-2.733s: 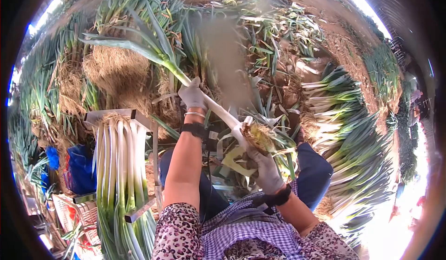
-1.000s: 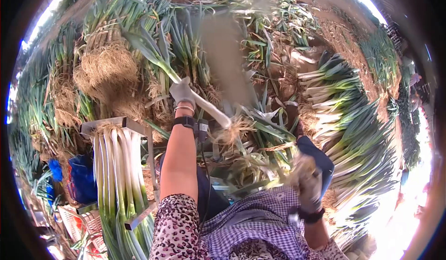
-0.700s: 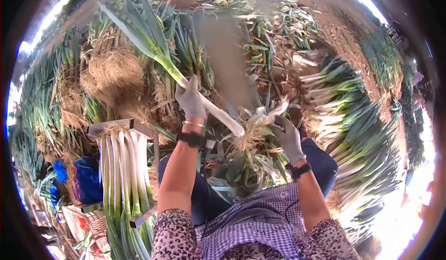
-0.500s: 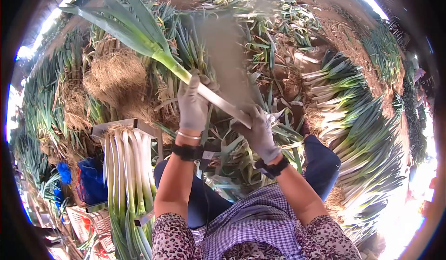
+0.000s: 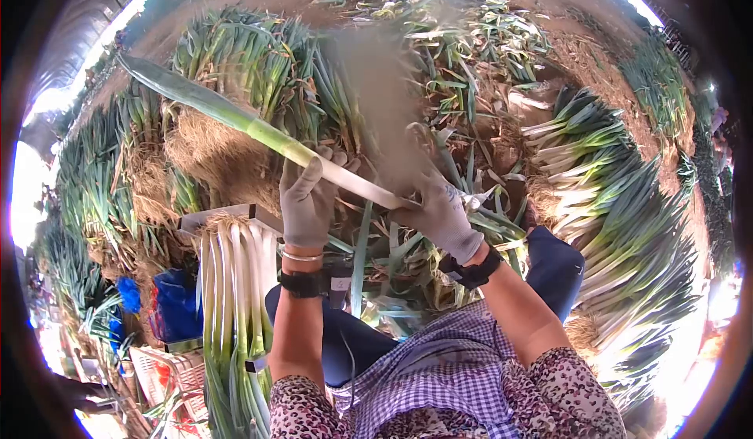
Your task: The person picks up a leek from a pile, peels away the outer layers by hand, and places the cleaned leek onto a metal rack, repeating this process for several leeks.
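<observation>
A single leek (image 5: 271,137) lies slantwise across the space in front of me, its green leaves at upper left and its white end at lower right. My left hand (image 5: 306,204), in a pale glove, is closed around the white shaft, thumb on top. At the white end, my gloved right hand (image 5: 445,215) grips the leek, its fingertips partly lost behind a grey smear in the view. Whether roots remain on that end cannot be made out. Below my left hand, several leeks (image 5: 235,282) lie together in a metal frame (image 5: 227,218).
Leeks with trimmed white ends lie in a long row (image 5: 627,227) on the right. Bundles with shaggy roots (image 5: 212,141) stand at the left. Loose leaves (image 5: 392,258) cover the ground between my knees. A blue bag (image 5: 176,306) and a pink basket (image 5: 169,372) are at lower left.
The leek has turned, so fewer leaves show spread and it slopes less steeply. My left hand has shifted down and left along with it. The whole view has moved slightly.
</observation>
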Available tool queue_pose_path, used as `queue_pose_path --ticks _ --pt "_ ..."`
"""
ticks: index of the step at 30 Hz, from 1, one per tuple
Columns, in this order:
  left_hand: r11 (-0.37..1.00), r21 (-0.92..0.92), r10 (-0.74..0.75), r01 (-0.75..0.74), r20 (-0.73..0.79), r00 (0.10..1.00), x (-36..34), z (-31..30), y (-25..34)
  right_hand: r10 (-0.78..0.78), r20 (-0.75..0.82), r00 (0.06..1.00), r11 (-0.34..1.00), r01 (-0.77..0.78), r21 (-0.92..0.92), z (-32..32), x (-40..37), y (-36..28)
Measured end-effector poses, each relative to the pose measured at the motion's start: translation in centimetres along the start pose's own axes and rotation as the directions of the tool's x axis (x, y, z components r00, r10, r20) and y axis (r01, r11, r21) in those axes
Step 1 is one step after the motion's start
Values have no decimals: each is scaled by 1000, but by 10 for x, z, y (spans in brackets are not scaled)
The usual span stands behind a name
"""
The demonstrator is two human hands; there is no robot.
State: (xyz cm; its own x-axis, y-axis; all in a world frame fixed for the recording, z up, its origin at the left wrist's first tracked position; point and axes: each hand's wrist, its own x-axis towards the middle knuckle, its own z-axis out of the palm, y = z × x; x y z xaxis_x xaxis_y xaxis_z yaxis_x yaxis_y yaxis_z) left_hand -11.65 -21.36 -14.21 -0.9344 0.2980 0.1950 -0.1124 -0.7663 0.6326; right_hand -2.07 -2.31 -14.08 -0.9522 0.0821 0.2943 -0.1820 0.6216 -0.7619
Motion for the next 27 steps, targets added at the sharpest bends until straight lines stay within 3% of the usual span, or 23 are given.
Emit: queue_pose_path --ticks 5,8,11,14,16,18,20,21,23,24,25,27 --pt "999 5 -33 33 -45 998 -20 12 4 -35 0 999 999 35 -4 -11 -14 -3" --pt "998 56 -5 12 -124 992 -29 26 5 -165 -53 985 986 163 -34 -22 -25 -4" --pt "988 140 89 -72 -120 989 -33 32 2 -203 -208 957 974 219 59 -33 -32 0" --pt "988 139 107 -72 -260 960 -36 33 9 -68 -345 936 996 85 34 -66 -37 7" --pt "979 161 168 -128 -266 949 -39 30 13 -27 -559 829 999 35 4 -89 -35 40" --pt "958 207 253 -199 -286 924 -43 29 21 242 -640 729 969 -156 189 -133 -42 55" --pt "963 192 234 -189 -250 939 -49 27 28 216 -614 759 973 -223 67 -166 -40 75" --pt "962 188 240 -198 -238 941 -51 29 29 76 -561 824 990 -130 -56 -166 -41 69" --pt "958 196 251 -209 -222 942 -55 38 28 86 -255 963 992 -106 -66 -152 -37 5" --pt "954 210 259 -214 -217 941 -59 47 28 -174 -257 951 972 124 -198 -134 -32 -7" --pt "950 225 266 -218 -212 940 -62 54 27 -421 -226 879 883 340 -324 -120 -27 -13" --pt "950 216 264 -227 -163 951 -68 64 29 -364 15 931 873 347 -341 -107 -20 -17"
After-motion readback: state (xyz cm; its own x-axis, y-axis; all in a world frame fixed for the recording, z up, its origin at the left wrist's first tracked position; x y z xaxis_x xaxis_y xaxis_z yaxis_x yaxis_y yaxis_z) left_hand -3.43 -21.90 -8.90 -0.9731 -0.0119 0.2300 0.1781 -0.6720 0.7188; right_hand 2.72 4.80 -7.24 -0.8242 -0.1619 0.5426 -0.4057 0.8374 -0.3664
